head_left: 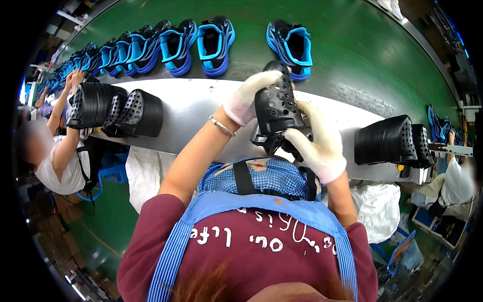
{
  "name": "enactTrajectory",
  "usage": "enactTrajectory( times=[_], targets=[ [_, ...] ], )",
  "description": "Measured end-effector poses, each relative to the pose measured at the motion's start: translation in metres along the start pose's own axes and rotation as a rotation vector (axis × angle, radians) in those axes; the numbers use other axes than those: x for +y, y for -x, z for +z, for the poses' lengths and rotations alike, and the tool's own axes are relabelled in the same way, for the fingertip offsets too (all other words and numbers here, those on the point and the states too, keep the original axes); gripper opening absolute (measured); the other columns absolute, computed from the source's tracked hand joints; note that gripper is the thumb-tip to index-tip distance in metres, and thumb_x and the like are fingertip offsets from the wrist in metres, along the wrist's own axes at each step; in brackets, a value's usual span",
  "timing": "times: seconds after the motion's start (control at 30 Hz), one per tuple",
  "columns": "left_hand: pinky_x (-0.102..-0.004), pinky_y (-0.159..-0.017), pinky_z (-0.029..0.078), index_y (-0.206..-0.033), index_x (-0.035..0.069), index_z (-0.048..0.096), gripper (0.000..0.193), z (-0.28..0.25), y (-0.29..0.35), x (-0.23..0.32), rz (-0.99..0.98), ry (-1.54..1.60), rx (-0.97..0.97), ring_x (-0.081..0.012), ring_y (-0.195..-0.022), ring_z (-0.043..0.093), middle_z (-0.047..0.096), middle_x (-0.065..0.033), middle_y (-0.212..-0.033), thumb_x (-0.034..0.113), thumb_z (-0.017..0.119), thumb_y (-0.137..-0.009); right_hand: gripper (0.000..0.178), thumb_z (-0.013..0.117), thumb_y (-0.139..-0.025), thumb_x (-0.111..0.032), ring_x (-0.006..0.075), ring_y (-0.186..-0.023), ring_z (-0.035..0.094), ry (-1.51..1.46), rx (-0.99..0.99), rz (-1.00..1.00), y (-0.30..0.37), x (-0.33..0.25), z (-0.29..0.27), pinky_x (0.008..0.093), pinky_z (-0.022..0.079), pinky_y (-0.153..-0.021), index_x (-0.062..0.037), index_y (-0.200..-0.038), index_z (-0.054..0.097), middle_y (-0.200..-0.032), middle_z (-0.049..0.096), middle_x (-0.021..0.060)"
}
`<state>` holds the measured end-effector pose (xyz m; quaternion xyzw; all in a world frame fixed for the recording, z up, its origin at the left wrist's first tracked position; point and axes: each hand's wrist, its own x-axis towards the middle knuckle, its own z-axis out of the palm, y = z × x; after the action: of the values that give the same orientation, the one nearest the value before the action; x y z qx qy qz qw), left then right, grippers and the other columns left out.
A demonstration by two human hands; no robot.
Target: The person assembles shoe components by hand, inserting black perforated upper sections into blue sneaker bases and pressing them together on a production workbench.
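Above the grey metal ledge, a black shoe with a perforated upper point(278, 104) is held upright between my two gloved hands. My left hand point(251, 94) is closed around its upper left side, the thumb on the perforated face. My right hand point(321, 147) grips its lower right side, with fingers and thumb around the end nearest me. Dark straps or flaps point(275, 143) hang at that lower end; their details are partly hidden by my fingers. Just beyond the held shoe, a black and blue sneaker point(295, 49) stands on the green belt.
A row of black and blue sneakers point(215, 46) runs leftward along the green belt point(362, 55). Black perforated shoes point(138, 113) stand on the ledge point(188, 110) at left, more black shoes point(386, 140) at right. Co-workers sit at left point(60, 161) and right point(455, 183); white sacks point(375, 209) hang below.
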<state>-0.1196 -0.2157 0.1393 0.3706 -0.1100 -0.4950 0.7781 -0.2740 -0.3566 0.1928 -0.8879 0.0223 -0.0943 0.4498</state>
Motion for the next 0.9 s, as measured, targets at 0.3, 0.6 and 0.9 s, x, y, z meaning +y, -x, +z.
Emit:
enactTrajectory(
  times=[0.3, 0.6, 0.9],
  targets=[
    [-0.0245, -0.069, 0.049, -0.116, 0.006, 0.053, 0.025, -0.004, -0.024, -0.012, 0.341, -0.267, 0.241, -0.0086, -0.077, 0.057, 0.059, -0.0015, -0.093, 0.022, 0.053, -0.096, 0.047, 0.073, -0.083, -0.031, 0.0244, -0.081, 0.069, -0.245, 0.087, 0.303, -0.009, 0.014, 0.017, 0.0340, 0.053, -0.073, 0.0040, -0.111, 0.059, -0.091, 0.069, 0.0169],
    [-0.0207, -0.069, 0.045, -0.108, 0.005, 0.057, 0.014, 0.017, -0.040, -0.013, 0.509, -0.431, 0.385, -0.0038, -0.076, 0.051, 0.055, 0.0042, -0.087, 0.014, 0.054, -0.097, 0.038, 0.070, -0.083, -0.032, 0.0315, -0.072, 0.066, -0.078, 0.076, 0.394, -0.024, 0.024, 0.016, 0.0388, 0.051, -0.067, 0.0029, -0.096, 0.062, -0.077, 0.066, 0.0183],
    [-0.0326, -0.086, 0.051, -0.113, -0.004, 0.060, 0.035, -0.031, -0.064, -0.023, 0.457, -0.580, 0.365, -0.0221, -0.095, 0.064, 0.063, -0.0127, -0.110, 0.026, 0.047, -0.100, 0.035, 0.066, -0.084, -0.038, 0.0375, -0.065, 0.066, 0.446, 0.028, 0.276, -0.061, 0.054, -0.033, 0.0441, 0.052, -0.062, -0.0038, -0.084, 0.062, -0.067, 0.064, 0.0193]
  ],
)
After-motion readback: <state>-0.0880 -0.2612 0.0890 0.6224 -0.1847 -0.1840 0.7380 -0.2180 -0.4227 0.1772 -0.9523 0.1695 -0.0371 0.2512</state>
